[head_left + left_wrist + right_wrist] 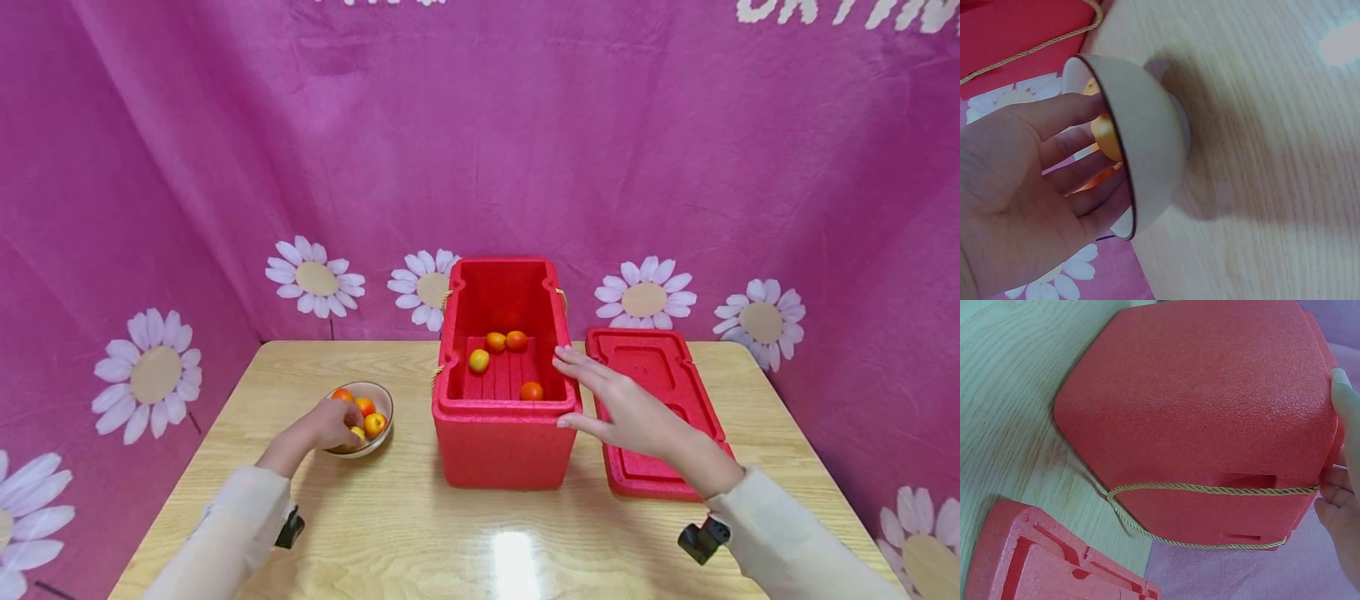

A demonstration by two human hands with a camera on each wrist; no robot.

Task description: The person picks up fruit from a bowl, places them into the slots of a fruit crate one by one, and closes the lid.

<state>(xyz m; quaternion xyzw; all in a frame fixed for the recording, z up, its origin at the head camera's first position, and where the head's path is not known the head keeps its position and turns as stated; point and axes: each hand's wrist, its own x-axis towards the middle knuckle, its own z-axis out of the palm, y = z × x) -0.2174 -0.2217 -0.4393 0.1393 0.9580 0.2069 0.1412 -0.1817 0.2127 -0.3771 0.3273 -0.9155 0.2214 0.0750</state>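
My left hand [339,425] reaches into a small cream bowl [1154,134] with a dark rim, on the table's left side. Several orange-red and yellow tomatoes [375,426] lie in it. In the left wrist view a yellow tomato [1107,134] shows between thumb and fingers; the bowl wall hides the fingertips, so the grip is unclear. My right hand [618,408] rests with extended fingers on the right rim near the front corner of a red foam box [504,450], thumb at its front. Inside the box lie several tomatoes [478,361], spread over the ridged floor.
A red foam lid [660,473] with recessed panels lies on the wooden table [405,533], right of the box. Gold rope [1210,488] runs along the box's side. Behind the table hangs a magenta cloth [375,167] with white daisies.
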